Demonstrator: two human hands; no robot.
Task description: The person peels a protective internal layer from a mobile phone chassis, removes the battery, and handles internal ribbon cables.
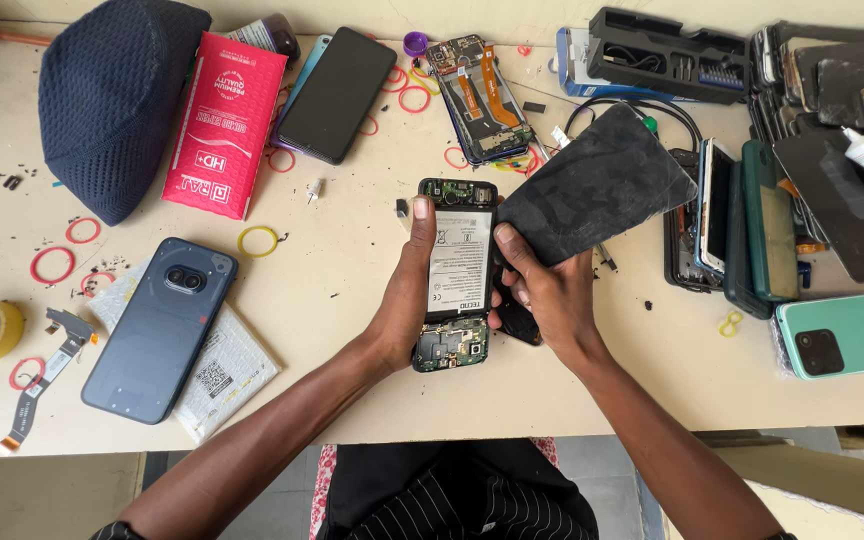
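Opened phone: a black smartphone with its back removed [455,275], white-labelled battery and green circuit boards exposed, is being held just above the middle of the cream worktop [352,300], nearer its front edge.
Left hand [407,300]: it is being wrapped around the phone's left side, thumb laid along the edge.
Right hand [542,290]: its fingers are being pinched on a dark, camouflage-patterned back cover [592,185], lifted up and to the right.
Handling: the phone is judged light, stiff and fragile; it is best gripped by its side rims, off the boards and battery. The cover looks thin and slightly flexible.
Room: open surface is lying left of the hands and along the front edge; stacked phones [752,220] are crowding the right edge, and a dark blue phone [160,328] the left.
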